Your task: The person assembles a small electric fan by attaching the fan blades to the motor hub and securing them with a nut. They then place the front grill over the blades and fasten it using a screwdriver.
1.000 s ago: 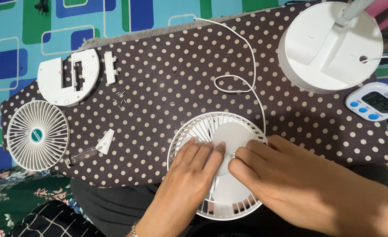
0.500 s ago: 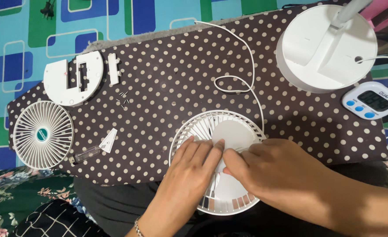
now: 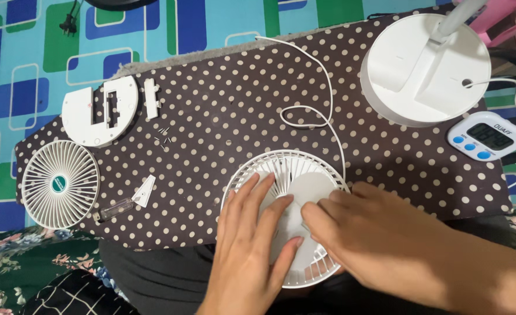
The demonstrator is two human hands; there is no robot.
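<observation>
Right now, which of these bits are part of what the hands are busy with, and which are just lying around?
In hand:
- left hand, flat on the fan body
- right hand, fingers at its hub
- white fan body
- its white cable

Lying about:
- front grille
- half-round plate
- small screws
- lamp base
- digital timer

Hands: two, the left hand (image 3: 252, 245) and the right hand (image 3: 374, 239), both flat on one fan grille
Round white fan grilles: two, the rear fan housing (image 3: 287, 169) under the hands and a loose front grille (image 3: 60, 184) far left of them
White base plates: one (image 3: 97, 111)
Small white bars: one (image 3: 151, 99)
Round white lamp bases: one (image 3: 424, 70)
Digital timers: one (image 3: 485, 136)
White cables: one (image 3: 322, 87)
Small screws: a cluster (image 3: 163, 137), too small to count
Polka-dot cloths: one (image 3: 229, 87)
</observation>
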